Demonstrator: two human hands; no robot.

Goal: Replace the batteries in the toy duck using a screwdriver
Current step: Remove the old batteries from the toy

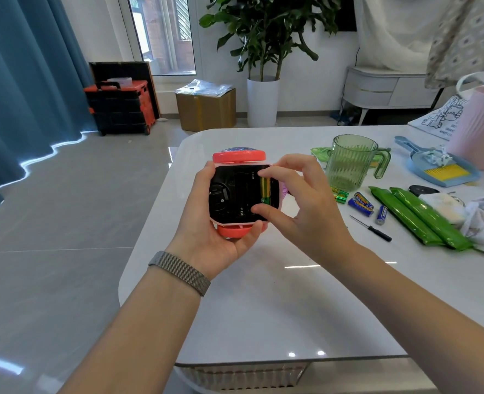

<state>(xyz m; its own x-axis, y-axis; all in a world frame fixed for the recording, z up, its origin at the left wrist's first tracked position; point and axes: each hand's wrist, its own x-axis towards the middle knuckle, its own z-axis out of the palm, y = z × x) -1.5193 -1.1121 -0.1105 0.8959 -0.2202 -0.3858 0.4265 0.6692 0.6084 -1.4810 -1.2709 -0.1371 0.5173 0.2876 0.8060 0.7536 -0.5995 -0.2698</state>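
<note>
Head view looks down on a white table (263,294), above whose left part both hands work. Left hand (206,231), with a grey band (179,271) at the wrist, cups the toy duck (242,191) from the left and below, fingers curled around its body, holding it off the table with the black underside turned up. Its battery bay is open, and a green battery (265,191) sits in the right-hand slot; the slots beside it look dark and I cannot tell what they hold. Right hand (297,206) pinches that battery, forefinger at its far end and thumb at its near end, the other fingers loosely bent. To the right on the table lie more green batteries (340,195) and three blue batteries (363,204), near each other. Just in front of them lies a small black screwdriver (373,229), untouched. Behind stands a green jug (351,162). Farther right lie two green packets (417,217), side by side, a blue dustpan (440,169) and some crumpled cloth (482,220).
</note>
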